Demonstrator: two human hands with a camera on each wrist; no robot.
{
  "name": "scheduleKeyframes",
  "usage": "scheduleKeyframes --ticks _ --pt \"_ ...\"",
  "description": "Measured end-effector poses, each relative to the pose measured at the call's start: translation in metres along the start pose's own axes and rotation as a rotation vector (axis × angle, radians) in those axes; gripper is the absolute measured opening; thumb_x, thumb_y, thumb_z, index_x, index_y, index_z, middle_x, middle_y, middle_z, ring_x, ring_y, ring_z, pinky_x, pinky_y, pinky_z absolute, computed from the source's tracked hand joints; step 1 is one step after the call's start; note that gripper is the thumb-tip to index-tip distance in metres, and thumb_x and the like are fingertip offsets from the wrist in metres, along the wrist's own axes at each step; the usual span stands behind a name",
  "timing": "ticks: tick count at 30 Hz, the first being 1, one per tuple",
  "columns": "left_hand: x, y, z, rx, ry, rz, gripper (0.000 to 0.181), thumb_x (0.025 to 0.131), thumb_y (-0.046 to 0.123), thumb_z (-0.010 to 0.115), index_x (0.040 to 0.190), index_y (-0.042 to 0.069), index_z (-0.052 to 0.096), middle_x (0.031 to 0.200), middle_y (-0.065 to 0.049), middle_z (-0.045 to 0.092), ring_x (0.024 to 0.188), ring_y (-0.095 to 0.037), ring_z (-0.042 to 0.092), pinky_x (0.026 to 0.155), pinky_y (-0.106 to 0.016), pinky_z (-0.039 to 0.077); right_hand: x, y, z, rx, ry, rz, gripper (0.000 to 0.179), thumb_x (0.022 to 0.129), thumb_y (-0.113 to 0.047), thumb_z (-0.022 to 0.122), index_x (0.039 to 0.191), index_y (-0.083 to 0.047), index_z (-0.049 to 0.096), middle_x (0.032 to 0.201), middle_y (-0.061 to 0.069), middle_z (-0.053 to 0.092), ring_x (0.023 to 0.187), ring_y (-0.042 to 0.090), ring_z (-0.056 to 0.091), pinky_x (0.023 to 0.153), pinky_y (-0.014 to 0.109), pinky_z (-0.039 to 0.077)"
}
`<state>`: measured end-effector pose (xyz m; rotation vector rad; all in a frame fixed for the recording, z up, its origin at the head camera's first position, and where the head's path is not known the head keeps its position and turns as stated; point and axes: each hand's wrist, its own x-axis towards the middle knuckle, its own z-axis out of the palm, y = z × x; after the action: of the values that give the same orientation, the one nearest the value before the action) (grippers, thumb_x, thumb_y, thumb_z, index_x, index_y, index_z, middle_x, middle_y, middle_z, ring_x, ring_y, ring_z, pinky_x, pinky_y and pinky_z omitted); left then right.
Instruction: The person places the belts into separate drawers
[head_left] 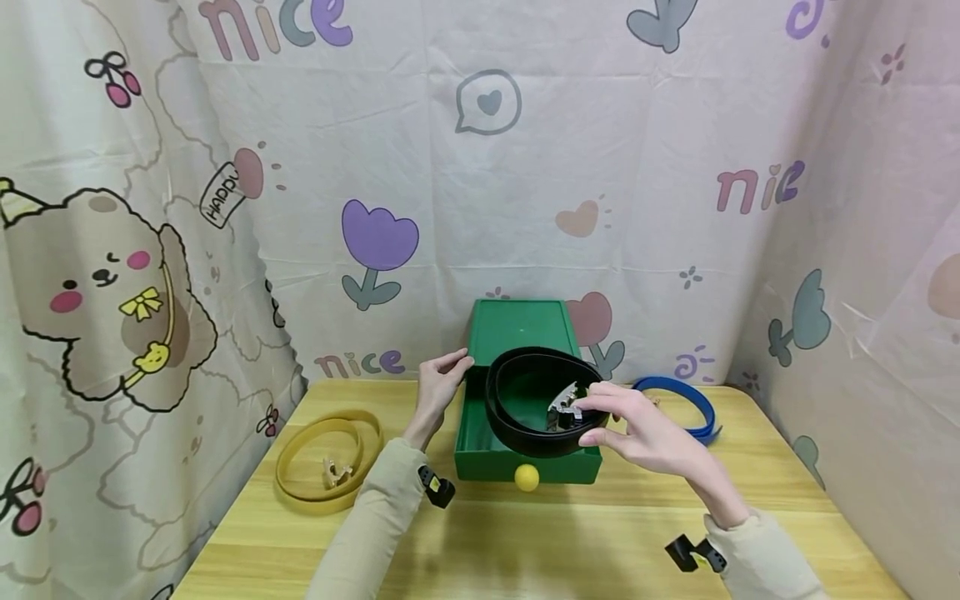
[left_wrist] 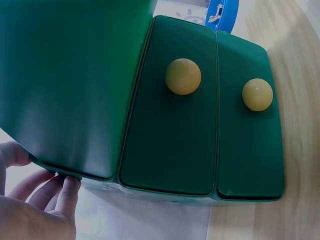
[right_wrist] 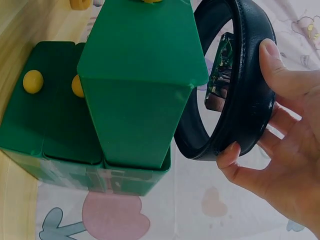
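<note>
My right hand pinches a coiled black belt between thumb and fingers, holding it over the pulled-out top drawer of a green drawer cabinet. The belt's silver buckle sits inside the coil, near my fingertips. In the right wrist view, the belt stands beside the drawer's outer wall. My left hand touches the cabinet's left side near the top with its fingertips. From the left wrist, these fingers show against the cabinet's side edge.
A yellow belt lies coiled on the wooden table at the left. At the right is a coiled blue belt. Two lower drawers with yellow knobs are closed. A patterned cloth hangs behind the table.
</note>
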<state>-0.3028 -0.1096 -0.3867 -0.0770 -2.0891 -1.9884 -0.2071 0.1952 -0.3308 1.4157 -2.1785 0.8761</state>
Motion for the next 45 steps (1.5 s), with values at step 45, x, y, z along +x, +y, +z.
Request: scheduleKeyframes --ticks 45 --pt "-0.002 0.004 0.002 0.015 0.010 -0.015 0.034 0.095 0.014 0.068 0.127 0.004 0.070 0.129 -0.020 0.069 0.114 -0.023 0.068 0.099 -0.040 0.056 0.012 0.014 0.022 0.080 -0.118 0.203 0.025 0.092 -0.015 0.071 0.116 -0.005 0.071 0.089 -0.003 0.058 0.071 0.008 0.043 0.062 0.023 0.039"
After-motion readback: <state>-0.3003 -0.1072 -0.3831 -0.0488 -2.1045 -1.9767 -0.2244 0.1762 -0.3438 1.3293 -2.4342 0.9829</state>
